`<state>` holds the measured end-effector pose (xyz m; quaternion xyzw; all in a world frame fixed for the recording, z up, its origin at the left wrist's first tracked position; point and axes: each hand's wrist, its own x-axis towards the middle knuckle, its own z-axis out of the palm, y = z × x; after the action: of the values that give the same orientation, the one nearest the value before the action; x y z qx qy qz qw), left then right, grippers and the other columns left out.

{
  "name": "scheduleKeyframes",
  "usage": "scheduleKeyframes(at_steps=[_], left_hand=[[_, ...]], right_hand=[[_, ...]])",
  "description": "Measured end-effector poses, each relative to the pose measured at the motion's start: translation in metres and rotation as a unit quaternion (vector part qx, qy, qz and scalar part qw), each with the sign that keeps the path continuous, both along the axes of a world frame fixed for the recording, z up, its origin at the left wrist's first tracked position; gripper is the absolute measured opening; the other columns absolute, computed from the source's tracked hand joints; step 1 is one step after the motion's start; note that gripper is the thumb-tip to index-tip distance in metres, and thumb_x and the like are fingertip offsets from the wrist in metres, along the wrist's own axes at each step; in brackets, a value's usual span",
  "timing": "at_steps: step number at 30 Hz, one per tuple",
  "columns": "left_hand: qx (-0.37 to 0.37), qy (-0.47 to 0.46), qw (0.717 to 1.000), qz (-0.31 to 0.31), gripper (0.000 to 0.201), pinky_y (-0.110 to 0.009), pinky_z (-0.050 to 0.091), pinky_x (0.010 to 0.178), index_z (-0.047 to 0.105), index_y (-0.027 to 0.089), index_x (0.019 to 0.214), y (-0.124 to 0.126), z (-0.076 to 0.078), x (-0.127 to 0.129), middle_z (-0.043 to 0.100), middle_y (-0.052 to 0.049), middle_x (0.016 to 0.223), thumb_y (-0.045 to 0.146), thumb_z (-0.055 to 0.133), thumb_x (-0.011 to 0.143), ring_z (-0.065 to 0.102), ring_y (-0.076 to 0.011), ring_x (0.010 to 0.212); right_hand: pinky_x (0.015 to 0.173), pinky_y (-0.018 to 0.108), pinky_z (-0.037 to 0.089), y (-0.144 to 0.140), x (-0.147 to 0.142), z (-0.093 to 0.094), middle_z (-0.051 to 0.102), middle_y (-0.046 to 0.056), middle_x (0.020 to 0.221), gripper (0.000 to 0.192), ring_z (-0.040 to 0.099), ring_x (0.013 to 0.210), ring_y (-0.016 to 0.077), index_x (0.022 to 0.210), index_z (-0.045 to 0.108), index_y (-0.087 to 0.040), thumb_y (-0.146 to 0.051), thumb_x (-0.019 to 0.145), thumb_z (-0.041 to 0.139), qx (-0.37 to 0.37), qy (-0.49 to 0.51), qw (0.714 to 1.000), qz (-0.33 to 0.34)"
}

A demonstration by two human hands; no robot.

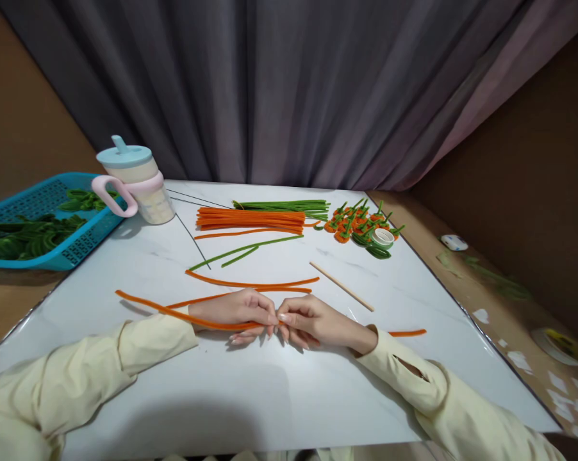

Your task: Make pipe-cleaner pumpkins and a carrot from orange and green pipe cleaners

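A big white marble-look table point(250, 397) holds a blue plastic basket point(39, 211) at its left edge. The left hand point(236, 312) and right hand point(313, 322) meet near the table's front, fingers pinched shut on one long orange fuzzy pipe cleaner point(149, 307). It looks light, soft and bendy, best held near its middle.

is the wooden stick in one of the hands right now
No, the wooden stick lies alone on the table, while the left hand and right hand pinch an orange pipe cleaner.
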<state>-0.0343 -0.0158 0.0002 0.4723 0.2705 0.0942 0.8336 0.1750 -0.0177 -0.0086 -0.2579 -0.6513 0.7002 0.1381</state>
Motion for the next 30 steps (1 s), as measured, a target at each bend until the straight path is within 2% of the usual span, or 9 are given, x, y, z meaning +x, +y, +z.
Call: scheduleKeyframes(at_steps=[4, 13, 15, 20, 23, 27, 30], left_hand=[[0.008, 0.005, 1.0, 0.0, 0.021, -0.017, 0.034, 0.032, 0.059, 0.011, 0.072, 0.0, 0.002, 0.002, 0.043, 0.007, 0.038, 0.029, 0.06, 0.084, 0.038, -0.0064, 0.029], [0.027, 0.006, 1.0, -0.016, 0.02, -0.017, 0.036, 0.033, 0.061, 0.01, 0.076, 0.001, 0.0, 0.001, 0.044, 0.006, 0.037, 0.027, 0.057, 0.086, 0.039, -0.0072, 0.029], [0.025, 0.002, 1.0, -0.02, 0.02, -0.018, 0.036, 0.033, 0.061, 0.01, 0.076, 0.001, 0.0, 0.001, 0.044, 0.006, 0.037, 0.027, 0.057, 0.086, 0.039, -0.0074, 0.03], [0.012, -0.004, 0.999, -0.029, 0.02, -0.018, 0.036, 0.033, 0.062, 0.01, 0.076, 0.003, -0.002, -0.001, 0.045, 0.006, 0.04, 0.027, 0.056, 0.086, 0.04, -0.0074, 0.031], [0.015, -0.001, 0.999, -0.031, 0.02, -0.017, 0.037, 0.035, 0.061, 0.01, 0.075, 0.004, -0.003, -0.001, 0.047, 0.005, 0.04, 0.026, 0.055, 0.086, 0.041, -0.0071, 0.031], [0.017, 0.01, 0.999, -0.032, 0.02, -0.017, 0.035, 0.033, 0.061, 0.011, 0.074, 0.003, -0.002, 0.0, 0.046, 0.006, 0.041, 0.026, 0.056, 0.086, 0.042, -0.0073, 0.032], [0.034, 0.018, 0.999, -0.035, 0.021, -0.017, 0.034, 0.033, 0.061, 0.011, 0.076, 0.003, -0.002, 0.0, 0.046, 0.006, 0.042, 0.028, 0.056, 0.087, 0.044, -0.0077, 0.033]], right_hand=[[0.032, 0.016, 0.025, -0.001, -0.002, -0.005, 0.049, -0.006, 0.05, 0.038, 0.036, 0.033, 0.0044, 0.076, 0.049, -0.016, -0.053, 0.086, 0.05, -0.016, 0.004, 0.999, -0.031], [0.044, 0.019, 0.026, -0.003, -0.004, -0.001, 0.045, -0.006, 0.054, 0.041, 0.034, 0.044, 0.005, 0.07, 0.045, -0.017, -0.053, 0.088, 0.046, 0.094, -0.02, 0.994, -0.046], [0.045, 0.019, 0.026, -0.002, -0.003, -0.001, 0.043, -0.006, 0.054, 0.04, 0.033, 0.045, 0.0051, 0.071, 0.045, -0.016, -0.053, 0.088, 0.047, 0.087, -0.02, 0.995, -0.037], [0.045, 0.019, 0.025, 0.003, 0.0, 0.003, 0.039, -0.007, 0.054, 0.041, 0.031, 0.045, 0.0046, 0.074, 0.05, -0.014, -0.051, 0.09, 0.046, 0.014, -0.004, 1.0, 0.011], [0.044, 0.019, 0.025, 0.004, 0.001, 0.006, 0.045, -0.005, 0.057, 0.043, 0.032, 0.045, 0.0042, 0.075, 0.053, -0.013, -0.051, 0.091, 0.043, 0.011, -0.01, 0.999, 0.037], [0.044, 0.017, 0.029, 0.005, 0.001, 0.005, 0.054, -0.002, 0.062, 0.039, 0.039, 0.046, 0.004, 0.087, 0.06, -0.011, -0.049, 0.086, 0.055, 0.018, -0.016, 0.999, 0.042], [0.042, 0.016, 0.031, 0.005, 0.001, 0.004, 0.057, -0.002, 0.061, 0.037, 0.041, 0.044, 0.0036, 0.084, 0.061, -0.011, -0.047, 0.082, 0.06, 0.013, -0.02, 0.999, 0.031]])
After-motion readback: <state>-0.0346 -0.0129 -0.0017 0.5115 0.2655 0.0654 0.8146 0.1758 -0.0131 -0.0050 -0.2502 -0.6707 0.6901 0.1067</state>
